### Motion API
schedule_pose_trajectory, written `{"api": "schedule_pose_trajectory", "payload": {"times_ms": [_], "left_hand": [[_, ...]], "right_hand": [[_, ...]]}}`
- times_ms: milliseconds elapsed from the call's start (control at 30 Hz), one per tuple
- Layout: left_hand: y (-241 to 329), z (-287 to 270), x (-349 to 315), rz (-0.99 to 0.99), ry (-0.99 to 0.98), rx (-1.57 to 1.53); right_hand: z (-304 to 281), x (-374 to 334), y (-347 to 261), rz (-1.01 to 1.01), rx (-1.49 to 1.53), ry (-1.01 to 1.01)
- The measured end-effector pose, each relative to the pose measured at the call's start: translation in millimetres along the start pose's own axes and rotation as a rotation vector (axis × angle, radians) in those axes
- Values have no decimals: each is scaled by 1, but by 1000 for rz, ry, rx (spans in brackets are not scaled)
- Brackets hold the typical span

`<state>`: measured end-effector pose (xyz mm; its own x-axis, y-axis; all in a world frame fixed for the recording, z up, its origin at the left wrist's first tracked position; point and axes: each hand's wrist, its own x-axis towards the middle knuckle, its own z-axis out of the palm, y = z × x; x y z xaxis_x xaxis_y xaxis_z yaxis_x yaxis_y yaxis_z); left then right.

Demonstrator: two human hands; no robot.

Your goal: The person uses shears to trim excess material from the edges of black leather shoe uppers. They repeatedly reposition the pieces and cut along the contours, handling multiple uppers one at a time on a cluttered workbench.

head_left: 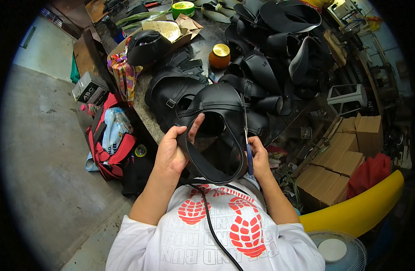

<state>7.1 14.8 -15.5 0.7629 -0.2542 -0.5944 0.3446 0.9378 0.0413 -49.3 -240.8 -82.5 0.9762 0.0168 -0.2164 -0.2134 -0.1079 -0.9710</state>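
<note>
A black shoe upper with a strap across it is held up in front of my body, its wide opening facing me. My left hand grips the rim of that opening at its left side, thumb outside and a finger reaching inside. On the other side my right hand is closed around the blue handle of long-bladed scissors. Their blades point away from me along the upper's right edge; whether they touch it I cannot tell. Behind it lies another black upper with a buckle.
More black uppers are heaped on the dark workbench. An orange jar with a gold lid and a green tin stand there too. To the left is a red bag; to the right are cardboard boxes, a yellow chair back and a fan.
</note>
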Motion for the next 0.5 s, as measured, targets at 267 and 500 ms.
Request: {"api": "schedule_pose_trajectory", "payload": {"times_ms": [267, 500], "left_hand": [[4, 22, -16, 279, -66, 465], [55, 61, -35, 113, -231, 1087]], "right_hand": [[9, -11, -11, 151, 256, -22], [-35, 21, -67, 114, 243, -236]]}}
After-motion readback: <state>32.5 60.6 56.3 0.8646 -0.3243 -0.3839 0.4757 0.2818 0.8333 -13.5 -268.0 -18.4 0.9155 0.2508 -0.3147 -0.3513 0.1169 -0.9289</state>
